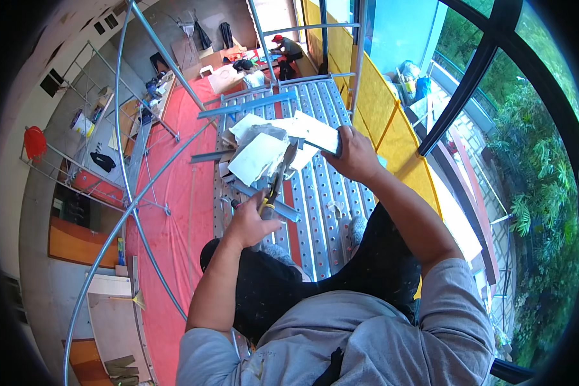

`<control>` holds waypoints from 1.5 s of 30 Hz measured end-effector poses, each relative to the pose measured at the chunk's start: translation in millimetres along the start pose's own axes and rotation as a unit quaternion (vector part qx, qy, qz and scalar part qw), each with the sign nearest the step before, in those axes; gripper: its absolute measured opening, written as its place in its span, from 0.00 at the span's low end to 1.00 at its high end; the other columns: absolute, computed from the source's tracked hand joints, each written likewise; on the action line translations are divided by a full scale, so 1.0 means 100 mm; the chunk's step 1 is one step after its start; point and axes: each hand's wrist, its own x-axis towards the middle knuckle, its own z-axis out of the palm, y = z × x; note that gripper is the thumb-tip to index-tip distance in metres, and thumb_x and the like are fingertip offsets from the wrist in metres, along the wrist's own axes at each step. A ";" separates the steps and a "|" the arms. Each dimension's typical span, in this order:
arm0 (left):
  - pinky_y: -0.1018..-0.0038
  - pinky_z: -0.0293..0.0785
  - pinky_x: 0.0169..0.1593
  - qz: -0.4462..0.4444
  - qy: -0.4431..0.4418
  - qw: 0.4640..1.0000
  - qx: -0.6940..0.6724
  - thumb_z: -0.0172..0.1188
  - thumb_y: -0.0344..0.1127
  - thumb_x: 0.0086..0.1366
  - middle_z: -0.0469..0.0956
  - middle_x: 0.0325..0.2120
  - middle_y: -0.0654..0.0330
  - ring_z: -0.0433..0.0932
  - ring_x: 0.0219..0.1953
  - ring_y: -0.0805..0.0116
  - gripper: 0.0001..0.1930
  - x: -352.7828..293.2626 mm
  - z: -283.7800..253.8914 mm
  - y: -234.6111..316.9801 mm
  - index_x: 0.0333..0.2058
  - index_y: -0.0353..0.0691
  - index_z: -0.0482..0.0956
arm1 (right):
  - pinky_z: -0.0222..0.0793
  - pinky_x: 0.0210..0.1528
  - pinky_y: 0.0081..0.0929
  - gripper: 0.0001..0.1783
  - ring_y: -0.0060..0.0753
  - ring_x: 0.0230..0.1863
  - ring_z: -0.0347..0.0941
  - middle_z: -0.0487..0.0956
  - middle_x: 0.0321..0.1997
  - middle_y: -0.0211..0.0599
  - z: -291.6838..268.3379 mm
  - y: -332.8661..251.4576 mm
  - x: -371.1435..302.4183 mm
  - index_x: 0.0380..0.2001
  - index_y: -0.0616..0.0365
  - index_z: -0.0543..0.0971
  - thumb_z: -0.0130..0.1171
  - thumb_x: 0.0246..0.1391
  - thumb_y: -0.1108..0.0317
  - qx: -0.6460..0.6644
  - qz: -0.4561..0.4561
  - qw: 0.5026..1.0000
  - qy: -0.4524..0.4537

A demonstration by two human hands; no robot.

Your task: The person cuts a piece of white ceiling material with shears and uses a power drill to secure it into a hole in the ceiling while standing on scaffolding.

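Observation:
I sit on a perforated metal scaffold platform (331,212). Closed around the yellow-and-black handles of what look like metal snips (278,183), my left hand (249,222) points their dark jaws away from me. The jaw tips meet the near end of a pale, flat-faced strip (320,134) with a dark edge. Gripping the strip's right end is my right hand (355,154), thumb and fingers around it. Broken white board pieces (260,157) lie heaped just beyond and to the left of the snips. Whether the jaws bite into the strip is too small to tell.
Grey-blue metal channels (251,106) lie across the platform. Curved scaffold tubes (130,209) cross at left, above a red floor covering (174,251). A yellow panel (392,122) and a dark-framed window (476,83) border the right. Two people (289,48) work below at the back.

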 end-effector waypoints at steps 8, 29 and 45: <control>0.51 0.70 0.58 0.024 0.288 0.842 0.457 0.73 0.42 0.50 0.75 0.50 0.43 0.75 0.53 0.43 0.40 -0.19 -0.01 0.48 0.61 0.36 0.70 | 0.67 0.48 0.53 0.19 0.50 0.49 0.77 0.77 0.46 0.47 0.07 -0.08 -0.08 0.48 0.57 0.73 0.60 0.53 0.66 -0.278 0.000 0.957 0.079; 0.57 0.74 0.51 0.011 0.236 0.919 0.314 0.70 0.40 0.54 0.79 0.45 0.45 0.80 0.50 0.44 0.35 -0.06 -0.13 0.23 0.61 0.39 0.71 | 0.65 0.46 0.54 0.25 0.53 0.46 0.75 0.76 0.44 0.45 0.16 0.05 0.06 0.49 0.55 0.72 0.67 0.49 0.64 -0.208 -0.020 0.970 0.122; 0.58 0.75 0.54 -0.043 0.190 0.967 0.163 0.71 0.41 0.52 0.81 0.45 0.45 0.81 0.47 0.43 0.33 -0.07 -0.03 0.12 0.57 0.37 0.74 | 0.68 0.50 0.56 0.30 0.54 0.52 0.76 0.76 0.48 0.48 0.28 0.00 -0.03 0.52 0.57 0.69 0.70 0.50 0.58 -0.175 -0.007 0.982 0.073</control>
